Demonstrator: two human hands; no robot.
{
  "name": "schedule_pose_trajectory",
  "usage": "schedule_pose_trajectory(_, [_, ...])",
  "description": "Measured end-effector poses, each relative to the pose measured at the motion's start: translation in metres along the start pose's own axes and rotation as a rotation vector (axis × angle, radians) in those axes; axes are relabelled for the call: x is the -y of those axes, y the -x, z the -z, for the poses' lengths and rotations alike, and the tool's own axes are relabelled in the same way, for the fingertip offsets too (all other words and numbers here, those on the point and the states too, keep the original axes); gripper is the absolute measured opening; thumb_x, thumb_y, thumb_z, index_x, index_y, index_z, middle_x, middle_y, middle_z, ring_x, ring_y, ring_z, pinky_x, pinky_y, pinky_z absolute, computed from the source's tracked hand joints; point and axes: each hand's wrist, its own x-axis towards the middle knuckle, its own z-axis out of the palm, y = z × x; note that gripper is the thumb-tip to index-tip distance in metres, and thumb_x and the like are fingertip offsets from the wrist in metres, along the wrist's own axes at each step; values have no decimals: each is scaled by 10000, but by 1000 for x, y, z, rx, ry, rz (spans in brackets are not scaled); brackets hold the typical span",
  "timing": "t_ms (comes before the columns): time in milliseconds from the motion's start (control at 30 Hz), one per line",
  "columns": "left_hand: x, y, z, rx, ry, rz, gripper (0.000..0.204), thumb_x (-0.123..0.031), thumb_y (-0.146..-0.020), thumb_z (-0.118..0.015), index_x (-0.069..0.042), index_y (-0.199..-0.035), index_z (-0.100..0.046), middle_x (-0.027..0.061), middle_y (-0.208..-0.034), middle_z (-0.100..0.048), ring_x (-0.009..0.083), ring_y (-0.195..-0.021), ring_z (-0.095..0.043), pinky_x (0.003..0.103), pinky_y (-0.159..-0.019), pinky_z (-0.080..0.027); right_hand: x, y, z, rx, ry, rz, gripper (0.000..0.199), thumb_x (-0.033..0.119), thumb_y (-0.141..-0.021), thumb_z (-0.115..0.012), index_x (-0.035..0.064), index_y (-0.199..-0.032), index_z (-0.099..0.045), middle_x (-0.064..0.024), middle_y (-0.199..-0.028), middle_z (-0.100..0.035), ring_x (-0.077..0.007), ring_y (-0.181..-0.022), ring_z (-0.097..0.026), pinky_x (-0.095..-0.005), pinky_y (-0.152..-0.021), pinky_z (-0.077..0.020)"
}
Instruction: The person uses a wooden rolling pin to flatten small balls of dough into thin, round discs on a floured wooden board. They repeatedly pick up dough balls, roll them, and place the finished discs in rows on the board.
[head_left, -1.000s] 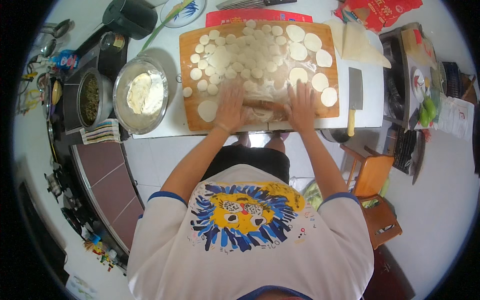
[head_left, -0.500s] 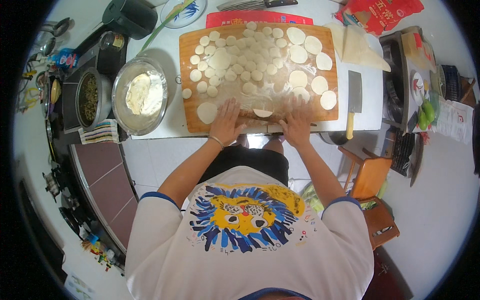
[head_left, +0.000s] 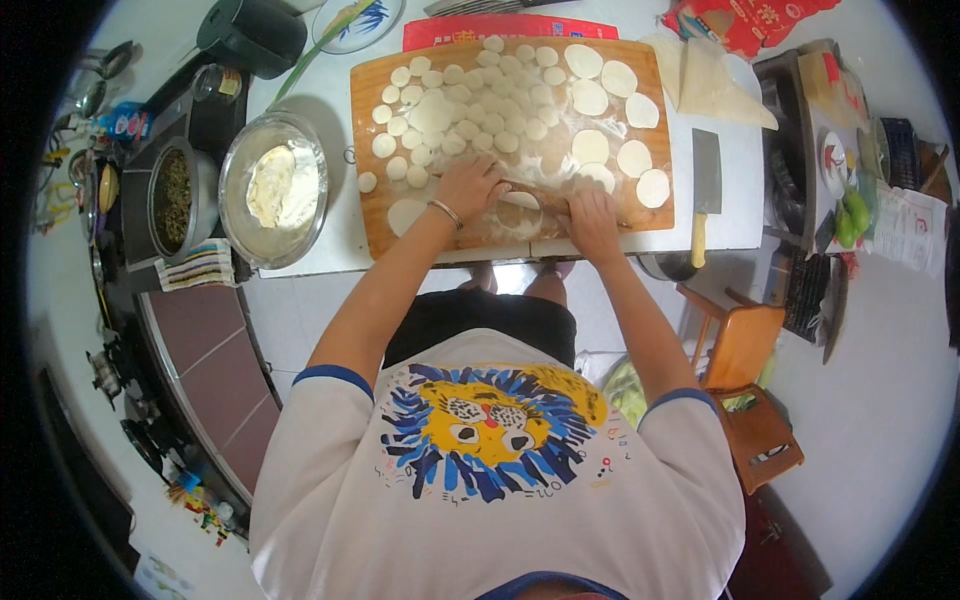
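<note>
On the floured wooden cutting board [head_left: 385,245], a thin wooden rolling pin [head_left: 545,196] slants above a flattened dough wrapper [head_left: 519,213]. My left hand [head_left: 470,188] is closed round the pin's left end, its fingers curled. Over the right end lies my right hand [head_left: 595,215], fingers bent round it. Beside my left wrist rests another dough wrapper [head_left: 404,214], partly covered by my forearm. Several small dough rounds [head_left: 445,144] cover the far left and middle of the board. Larger rolled wrappers [head_left: 589,98] lie along its right side.
A cleaver [head_left: 706,170] with a yellow handle lies right of the board. To the left stand a metal bowl of dough [head_left: 230,215] and a pot of chopped filling [head_left: 205,190]. A red bag [head_left: 745,25] and a plate [head_left: 380,35] are at the back; a wooden chair [head_left: 750,345] stands lower right.
My left hand has moved away from me and inward, going from flat fingers to a curled grip. The rolling pin has shifted farther up the board and tilted, uncovering the wrapper.
</note>
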Motion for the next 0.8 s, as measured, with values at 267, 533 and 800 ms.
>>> schedule_pose_trajectory(267, [-35, -1, 14, -177, 127, -188, 229, -186, -807, -662, -103, -1013, -606, 89, -1108, -594, 286, -1030, -573, 411, -855, -461, 9, 2, 9, -39, -45, -12, 402, 185, -727, -717, 37, -1053, -534, -134, -985, -539, -323, -961, -533, -428, -841, -419])
schedule_pose_trajectory(533, [-49, 8, 9, -177, 262, -206, 185, -109, -749, -698, -91, -902, -596, 103, -851, -660, 307, -773, -639, 413, -694, -511, 13, 7, 18, 183, -407, -392, 298, 250, -896, -616, 26, -1086, -563, -193, -1002, -587, -401, -911, -583, -462, -808, -465])
schedule_pose_trajectory(800, [-47, 14, -29, -46, 891, 469, 193, -67, -811, -677, -25, -985, -605, 142, -847, -667, 227, -769, -669, 344, -703, -534, 6, 16, 20, 165, -747, -635, 327, 292, -916, -615, -20, -1009, -585, -220, -906, -631, -391, -868, -613, -432, -752, -480])
